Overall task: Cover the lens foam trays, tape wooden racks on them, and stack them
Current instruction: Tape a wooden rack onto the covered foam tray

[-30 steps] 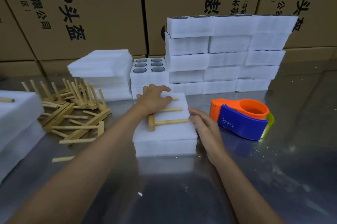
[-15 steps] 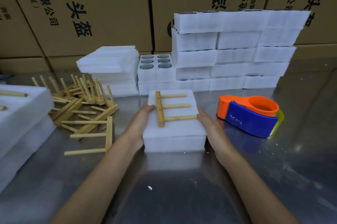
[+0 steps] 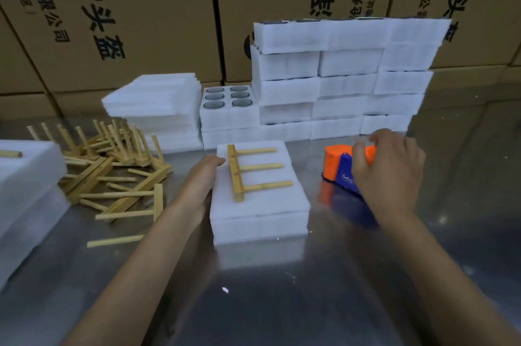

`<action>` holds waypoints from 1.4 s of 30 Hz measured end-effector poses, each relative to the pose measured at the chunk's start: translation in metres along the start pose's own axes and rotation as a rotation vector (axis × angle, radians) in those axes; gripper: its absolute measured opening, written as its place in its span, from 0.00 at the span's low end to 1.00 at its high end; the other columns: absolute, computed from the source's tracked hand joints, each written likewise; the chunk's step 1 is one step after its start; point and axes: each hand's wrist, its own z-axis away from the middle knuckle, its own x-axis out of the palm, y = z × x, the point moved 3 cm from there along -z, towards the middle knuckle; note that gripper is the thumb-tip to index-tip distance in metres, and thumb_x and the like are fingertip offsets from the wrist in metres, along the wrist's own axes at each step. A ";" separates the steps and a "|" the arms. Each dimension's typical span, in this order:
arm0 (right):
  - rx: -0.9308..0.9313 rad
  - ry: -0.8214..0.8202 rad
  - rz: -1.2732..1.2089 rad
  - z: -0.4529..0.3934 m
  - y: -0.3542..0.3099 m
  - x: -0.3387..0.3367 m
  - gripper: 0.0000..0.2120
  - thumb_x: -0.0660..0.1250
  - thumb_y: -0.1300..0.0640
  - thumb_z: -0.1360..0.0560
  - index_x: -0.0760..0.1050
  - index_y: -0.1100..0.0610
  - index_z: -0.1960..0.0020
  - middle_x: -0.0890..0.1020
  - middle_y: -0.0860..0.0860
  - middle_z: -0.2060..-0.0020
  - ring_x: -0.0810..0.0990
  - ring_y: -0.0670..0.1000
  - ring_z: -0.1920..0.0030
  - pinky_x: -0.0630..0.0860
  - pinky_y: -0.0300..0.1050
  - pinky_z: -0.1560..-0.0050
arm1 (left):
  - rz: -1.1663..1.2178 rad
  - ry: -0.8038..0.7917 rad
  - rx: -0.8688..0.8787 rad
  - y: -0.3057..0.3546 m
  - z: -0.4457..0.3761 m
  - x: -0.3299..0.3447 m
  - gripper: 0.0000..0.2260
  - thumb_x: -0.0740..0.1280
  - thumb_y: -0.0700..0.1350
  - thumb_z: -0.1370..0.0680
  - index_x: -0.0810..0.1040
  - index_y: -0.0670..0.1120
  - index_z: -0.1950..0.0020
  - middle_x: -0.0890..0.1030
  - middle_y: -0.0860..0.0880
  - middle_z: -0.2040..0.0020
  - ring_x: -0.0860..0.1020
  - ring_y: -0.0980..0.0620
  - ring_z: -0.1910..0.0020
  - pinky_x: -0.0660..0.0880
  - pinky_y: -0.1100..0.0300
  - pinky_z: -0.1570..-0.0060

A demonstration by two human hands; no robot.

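Resting flat against covered foam tray (image 3: pixel 259 204) at centre: left hand (image 3: pixel 197 188); curling over orange-blue tape dispenser (image 3: pixel 342 173): right hand (image 3: pixel 386 173); cartons (image 3: pixel 141 7) reading "头盔".

White foam tray (image 3: pixel 259 204), tan wooden rack (image 3: pixel 248 171), orange-and-blue tape dispenser (image 3: pixel 342 171).

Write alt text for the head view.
A covered foam tray with a wooden rack on top sits on a metal table; the left hand steadies its side while the right hand grasps an orange-and-blue tape dispenser.
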 end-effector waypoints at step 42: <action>0.370 -0.381 -1.435 -0.014 -0.040 -0.057 0.16 0.66 0.44 0.33 0.68 0.48 0.76 0.70 0.44 0.78 0.69 0.44 0.75 0.69 0.39 0.69 | -0.064 -0.468 0.170 0.057 0.080 0.062 0.19 0.73 0.53 0.29 0.81 0.51 0.39 0.83 0.49 0.45 0.81 0.50 0.43 0.79 0.55 0.44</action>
